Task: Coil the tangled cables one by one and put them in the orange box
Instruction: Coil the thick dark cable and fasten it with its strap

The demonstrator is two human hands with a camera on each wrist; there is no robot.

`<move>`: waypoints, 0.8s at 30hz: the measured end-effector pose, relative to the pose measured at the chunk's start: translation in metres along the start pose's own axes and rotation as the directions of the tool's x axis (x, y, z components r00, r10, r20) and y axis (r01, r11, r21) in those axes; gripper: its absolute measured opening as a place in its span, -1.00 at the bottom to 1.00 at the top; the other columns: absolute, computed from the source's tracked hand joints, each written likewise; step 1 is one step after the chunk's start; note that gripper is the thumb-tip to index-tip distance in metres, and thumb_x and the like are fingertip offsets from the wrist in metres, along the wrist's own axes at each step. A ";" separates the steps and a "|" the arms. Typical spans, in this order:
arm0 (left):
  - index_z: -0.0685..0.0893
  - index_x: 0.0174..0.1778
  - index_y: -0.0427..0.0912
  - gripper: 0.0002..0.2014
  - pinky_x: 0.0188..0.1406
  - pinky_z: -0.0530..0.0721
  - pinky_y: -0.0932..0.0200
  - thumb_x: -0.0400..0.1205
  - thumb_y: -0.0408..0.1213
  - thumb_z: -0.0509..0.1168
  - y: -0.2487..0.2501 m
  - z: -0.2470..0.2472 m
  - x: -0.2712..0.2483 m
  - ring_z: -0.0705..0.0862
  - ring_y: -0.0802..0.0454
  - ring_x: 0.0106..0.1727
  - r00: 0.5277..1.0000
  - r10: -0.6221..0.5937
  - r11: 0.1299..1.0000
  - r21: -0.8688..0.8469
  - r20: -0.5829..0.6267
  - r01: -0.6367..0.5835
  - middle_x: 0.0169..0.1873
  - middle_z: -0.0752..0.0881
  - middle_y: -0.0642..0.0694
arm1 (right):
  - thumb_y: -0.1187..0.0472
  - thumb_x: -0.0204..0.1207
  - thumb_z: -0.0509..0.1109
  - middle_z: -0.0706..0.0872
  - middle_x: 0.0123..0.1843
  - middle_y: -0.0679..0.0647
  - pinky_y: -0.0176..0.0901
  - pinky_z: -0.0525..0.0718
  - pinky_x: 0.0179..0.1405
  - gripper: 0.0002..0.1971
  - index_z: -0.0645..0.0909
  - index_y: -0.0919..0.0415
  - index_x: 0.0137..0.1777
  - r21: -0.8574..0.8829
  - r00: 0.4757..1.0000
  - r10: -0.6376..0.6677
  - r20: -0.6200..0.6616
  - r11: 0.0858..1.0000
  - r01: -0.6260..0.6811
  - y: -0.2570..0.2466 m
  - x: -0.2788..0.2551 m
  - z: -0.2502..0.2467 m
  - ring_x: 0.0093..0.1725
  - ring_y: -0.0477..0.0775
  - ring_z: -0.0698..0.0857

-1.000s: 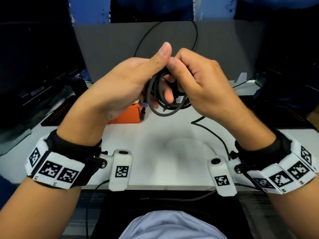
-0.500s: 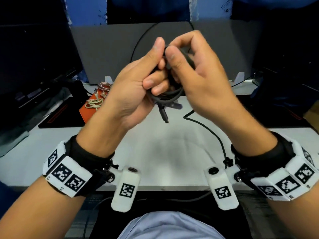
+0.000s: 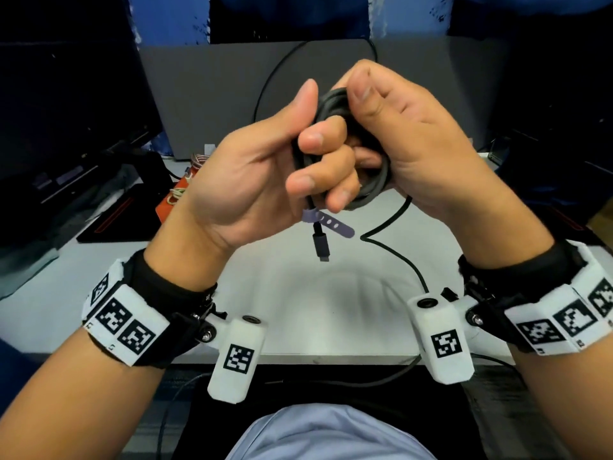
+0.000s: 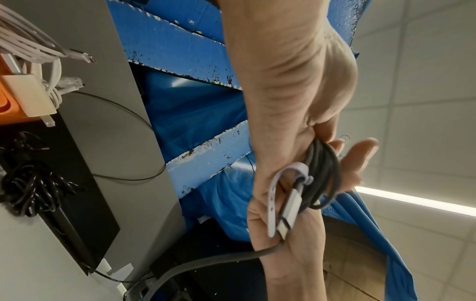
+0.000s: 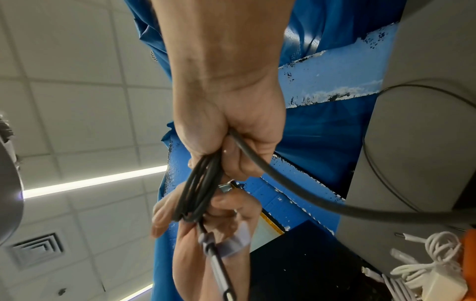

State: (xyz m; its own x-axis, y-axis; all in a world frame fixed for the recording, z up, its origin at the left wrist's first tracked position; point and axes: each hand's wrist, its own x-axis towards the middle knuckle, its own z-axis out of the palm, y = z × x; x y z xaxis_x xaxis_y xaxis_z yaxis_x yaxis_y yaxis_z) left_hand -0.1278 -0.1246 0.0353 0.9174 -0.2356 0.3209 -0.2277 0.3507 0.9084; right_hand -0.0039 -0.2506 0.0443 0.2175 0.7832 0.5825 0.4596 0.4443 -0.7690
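1. We grasp the dark grey coiled cable [image 3: 371,180] with left hand [image 3: 265,180] and right hand [image 3: 411,144], raised above the white desk [image 3: 298,293].
2. Its lilac strap [image 3: 326,222] and plug [image 3: 321,245] hang below.
3. The left wrist view alone shows a black cable tangle [image 4: 31,187]; the orange box [image 3: 169,204] sits toward the desk's far left edge.

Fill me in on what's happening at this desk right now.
A person is coiling a dark grey cable above a white desk. Both hands hold the bundle of loops: the left hand has its fingers curled round it, and the right hand grips it from the other side. A plug end with a lilac strap hangs below, unfastened. The orange box sits to the left behind the hands, already holding white cables; another black tangle waits on the desk.
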 end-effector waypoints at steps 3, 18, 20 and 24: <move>0.55 -0.31 -0.14 -0.47 -0.13 0.66 0.21 0.84 -0.02 -0.16 0.001 0.000 0.002 0.52 0.01 -0.41 0.993 0.073 0.996 -0.051 -0.089 -0.077 -0.58 0.56 0.05 | 0.05 0.91 0.02 0.47 -0.39 0.17 -0.19 0.27 -0.57 -0.65 0.57 0.22 0.10 0.064 0.991 0.086 -0.105 0.995 -0.079 0.007 0.001 -0.003 -0.48 0.07 0.27; 0.53 0.03 -0.12 -0.71 -0.19 0.58 0.16 0.91 -0.12 -0.03 0.010 -0.016 0.004 0.67 0.04 -0.25 0.675 0.519 0.827 0.506 -0.524 -0.243 -0.26 0.80 -0.01 | 0.17 0.88 0.09 0.74 -0.29 0.10 0.13 0.80 -0.37 -0.45 0.06 -0.12 0.80 -0.390 0.908 0.379 0.177 0.874 -0.289 0.029 -0.006 0.020 -0.59 0.01 0.64; 0.51 -0.04 -0.13 -0.71 -0.23 0.62 0.15 0.90 -0.13 0.00 0.006 -0.015 0.006 0.67 0.00 -0.28 0.632 0.561 0.780 0.597 -0.535 -0.187 -0.34 0.77 -0.02 | 0.15 0.89 0.08 0.63 -0.33 0.08 -0.03 0.70 -0.55 -0.66 0.32 0.04 0.62 -0.424 0.856 0.429 0.290 0.859 -0.287 0.022 -0.011 0.021 -0.61 -0.06 0.48; 0.48 -0.15 -0.04 -0.66 -0.43 0.39 0.24 0.89 -0.07 -0.03 0.017 -0.010 0.002 0.60 0.10 -0.34 0.701 0.417 0.891 0.411 -0.578 -0.191 -0.48 0.58 0.09 | 0.20 0.88 0.10 0.48 -0.45 -0.13 -0.43 0.38 -0.53 -0.71 0.50 0.21 -0.09 -0.439 0.921 0.314 0.229 0.878 -0.189 0.019 -0.008 0.023 -0.57 -0.20 0.40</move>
State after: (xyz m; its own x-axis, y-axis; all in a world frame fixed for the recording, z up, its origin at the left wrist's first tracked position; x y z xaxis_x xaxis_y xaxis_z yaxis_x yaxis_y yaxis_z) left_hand -0.1264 -0.1099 0.0484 0.7370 0.5053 0.4488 -0.5124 -0.0153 0.8586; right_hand -0.0171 -0.2387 0.0192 0.1469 0.9608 0.2352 0.7407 0.0507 -0.6699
